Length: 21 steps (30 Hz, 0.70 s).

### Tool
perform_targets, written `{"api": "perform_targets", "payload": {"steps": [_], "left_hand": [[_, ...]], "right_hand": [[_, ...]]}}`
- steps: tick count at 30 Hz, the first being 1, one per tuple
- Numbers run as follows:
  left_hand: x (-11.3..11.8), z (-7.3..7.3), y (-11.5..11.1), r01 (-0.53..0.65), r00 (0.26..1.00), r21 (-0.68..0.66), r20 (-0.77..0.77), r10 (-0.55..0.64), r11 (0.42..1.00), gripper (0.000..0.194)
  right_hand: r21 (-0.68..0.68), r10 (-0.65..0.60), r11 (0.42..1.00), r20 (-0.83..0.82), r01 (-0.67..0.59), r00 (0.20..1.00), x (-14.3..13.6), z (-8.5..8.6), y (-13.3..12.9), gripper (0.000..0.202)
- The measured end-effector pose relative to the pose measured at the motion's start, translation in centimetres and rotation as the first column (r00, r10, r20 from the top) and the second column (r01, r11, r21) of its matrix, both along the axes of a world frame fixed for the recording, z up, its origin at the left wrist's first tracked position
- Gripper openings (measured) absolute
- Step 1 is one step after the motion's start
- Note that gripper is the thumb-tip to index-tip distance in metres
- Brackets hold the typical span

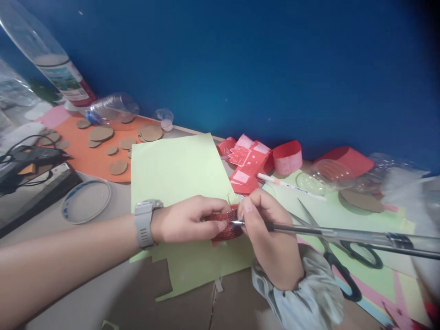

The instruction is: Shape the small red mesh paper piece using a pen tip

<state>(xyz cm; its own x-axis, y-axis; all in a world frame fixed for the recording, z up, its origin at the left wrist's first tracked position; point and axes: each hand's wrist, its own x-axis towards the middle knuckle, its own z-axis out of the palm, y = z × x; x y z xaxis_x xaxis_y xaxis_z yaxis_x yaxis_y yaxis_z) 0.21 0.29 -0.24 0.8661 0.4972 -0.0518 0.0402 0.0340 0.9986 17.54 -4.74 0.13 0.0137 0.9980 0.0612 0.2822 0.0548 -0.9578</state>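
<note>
My left hand [195, 219], with a grey watch on its wrist, is closed round a small red patterned piece [225, 233] over a light green sheet [172, 169]. A pen [309, 231] is held by my right hand [266, 229], with its fingers pinched together near the tip. The pen tip touches or nearly touches the red piece, and its long clear barrel points to the right. Part of the red piece is hidden by my left fingers.
Black-handled scissors [326, 252] lie open at right on coloured papers. Behind are red paper pieces [250, 160] and a white marker [288, 184]. Cardboard discs [101, 133] lie on orange paper at left, near a round lid [85, 201] and a large bottle [65, 75].
</note>
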Motion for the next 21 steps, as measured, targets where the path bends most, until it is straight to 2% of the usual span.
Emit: {"api": "perform_targets", "payload": {"steps": [21], "left_hand": [[-0.14, -0.11, 0.06, 0.008, 0.999, 0.072, -0.053, -0.005, 0.997, 0.011]], "right_hand": [[0.011, 0.006, 1.0, 0.014, -0.006, 1.0, 0.01, 0.02, 0.06, 0.03]]}}
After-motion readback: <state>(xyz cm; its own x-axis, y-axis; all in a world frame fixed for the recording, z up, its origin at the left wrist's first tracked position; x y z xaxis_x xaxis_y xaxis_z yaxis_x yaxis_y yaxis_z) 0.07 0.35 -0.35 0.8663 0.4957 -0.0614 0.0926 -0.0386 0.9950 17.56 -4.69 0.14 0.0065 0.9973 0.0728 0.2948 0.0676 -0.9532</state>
